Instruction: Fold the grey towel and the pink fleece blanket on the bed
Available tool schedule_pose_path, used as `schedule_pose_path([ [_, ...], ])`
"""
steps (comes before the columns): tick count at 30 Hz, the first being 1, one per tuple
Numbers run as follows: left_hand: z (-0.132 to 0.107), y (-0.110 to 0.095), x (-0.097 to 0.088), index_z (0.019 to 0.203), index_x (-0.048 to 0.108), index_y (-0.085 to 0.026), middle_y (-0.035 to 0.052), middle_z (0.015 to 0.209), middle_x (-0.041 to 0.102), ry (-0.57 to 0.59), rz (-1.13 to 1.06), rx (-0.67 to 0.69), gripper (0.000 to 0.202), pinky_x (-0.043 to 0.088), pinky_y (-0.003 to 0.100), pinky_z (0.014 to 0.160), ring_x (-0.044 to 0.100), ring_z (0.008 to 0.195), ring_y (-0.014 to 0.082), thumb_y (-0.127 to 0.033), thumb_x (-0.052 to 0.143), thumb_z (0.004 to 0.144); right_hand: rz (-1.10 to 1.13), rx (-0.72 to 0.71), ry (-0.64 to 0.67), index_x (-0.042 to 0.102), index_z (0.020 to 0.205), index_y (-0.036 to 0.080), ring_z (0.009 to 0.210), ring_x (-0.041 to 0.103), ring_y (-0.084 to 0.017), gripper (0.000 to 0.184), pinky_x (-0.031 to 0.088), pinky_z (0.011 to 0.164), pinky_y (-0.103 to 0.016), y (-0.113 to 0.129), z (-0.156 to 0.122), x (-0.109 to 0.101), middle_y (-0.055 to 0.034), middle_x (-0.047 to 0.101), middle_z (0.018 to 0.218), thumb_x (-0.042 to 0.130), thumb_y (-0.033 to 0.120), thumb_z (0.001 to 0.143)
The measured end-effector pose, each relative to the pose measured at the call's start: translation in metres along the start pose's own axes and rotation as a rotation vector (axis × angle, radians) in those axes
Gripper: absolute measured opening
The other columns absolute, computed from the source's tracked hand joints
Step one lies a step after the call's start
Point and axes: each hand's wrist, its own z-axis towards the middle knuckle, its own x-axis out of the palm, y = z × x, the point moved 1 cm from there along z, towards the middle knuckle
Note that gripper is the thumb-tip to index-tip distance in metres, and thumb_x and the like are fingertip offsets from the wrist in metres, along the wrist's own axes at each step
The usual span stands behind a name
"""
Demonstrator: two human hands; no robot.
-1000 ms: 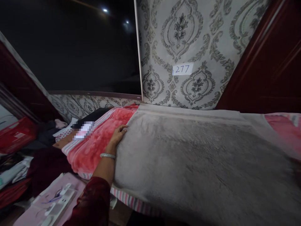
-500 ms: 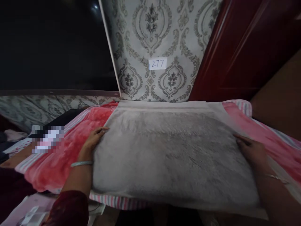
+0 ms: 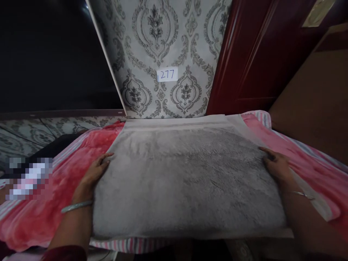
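Observation:
A grey plush towel (image 3: 174,181) with a paler band along its far edge lies spread flat in front of me. My left hand (image 3: 94,174) is at its left edge, fingers closed on the border. Opposite it, my right hand (image 3: 277,166) grips the right edge between thumb and fingers. Under the towel is a red and pink plush blanket (image 3: 67,170) with a striped border, showing on both sides and below the near edge. Parts of the fingers are hidden by the cloth.
Patterned wallpaper with a paper label marked 277 (image 3: 167,74) rises behind the towel. A large dark screen (image 3: 54,58) stands at the left. On the right are a dark red door (image 3: 252,54) and a brown panel (image 3: 318,98). A blurred-out patch covers something at far left.
The whole view has shifted, with the wall, towel and hands now further left in the picture. Both hands remain at the towel's side edges, and the towel still lies flat.

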Motion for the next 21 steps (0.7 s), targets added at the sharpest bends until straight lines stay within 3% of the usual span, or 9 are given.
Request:
schedule_pose_path([
  [3,0.001,0.001,0.000,0.101,0.073,-0.023,0.0067,0.101,0.073,0.059,-0.049,-0.041,0.038,0.056,0.037,0.078,0.065,0.093,0.0281,-0.034,0.070,0.065,-0.113,-0.074,-0.034,0.075,0.109,0.017,0.083,0.058,-0.028,0.044,0.038,0.100,-0.041,0.000,0.001,0.002,-0.0063,0.057,0.069,0.044,0.020,0.077],
  [5,0.000,0.001,-0.002,0.101,0.073,-0.023,0.0072,0.101,0.073,0.028,-0.082,-0.041,0.038,0.054,0.035,0.075,0.063,0.092,0.0278,-0.037,0.069,0.065,-0.178,-0.109,-0.063,0.075,0.108,0.016,0.078,0.057,-0.029,0.043,0.038,0.097,-0.042,0.000,0.000,0.002,-0.0062,0.055,0.064,0.042,0.022,0.080],
  [8,-0.005,-0.001,-0.007,0.102,0.072,-0.023,0.0069,0.102,0.072,-0.058,-0.158,-0.050,0.043,0.053,0.033,0.074,0.061,0.091,0.0263,-0.042,0.069,0.063,-0.227,-0.133,-0.167,0.075,0.111,0.009,0.086,0.057,-0.031,0.048,0.035,0.099,-0.045,0.000,-0.001,0.002,-0.0121,0.060,0.071,0.039,0.027,0.085],
  [12,-0.010,-0.004,-0.011,0.105,0.071,-0.023,0.0049,0.104,0.070,-0.140,-0.248,-0.083,0.053,0.052,0.033,0.078,0.061,0.095,0.0258,-0.049,0.070,0.059,-0.230,-0.058,-0.308,0.075,0.109,0.002,0.099,0.053,-0.036,0.055,0.031,0.101,-0.048,-0.004,-0.002,0.002,-0.0179,0.061,0.079,0.036,0.034,0.088],
  [17,-0.012,-0.003,-0.011,0.106,0.069,-0.024,0.0045,0.106,0.070,-0.120,-0.269,-0.099,0.056,0.052,0.036,0.086,0.062,0.096,0.0262,-0.054,0.070,0.059,-0.196,-0.023,-0.300,0.074,0.105,0.006,0.095,0.052,-0.035,0.046,0.032,0.095,-0.049,-0.008,-0.002,0.004,-0.0155,0.059,0.076,0.041,0.031,0.085],
  [21,-0.006,0.002,-0.008,0.102,0.070,-0.023,0.0069,0.105,0.071,-0.099,-0.113,-0.024,0.043,0.050,0.041,0.099,0.063,0.105,0.0292,-0.046,0.064,0.066,-0.209,-0.019,-0.261,0.073,0.102,0.010,0.094,0.053,-0.035,0.042,0.032,0.094,-0.049,-0.011,0.001,0.005,-0.0147,0.060,0.075,0.041,0.031,0.084],
])
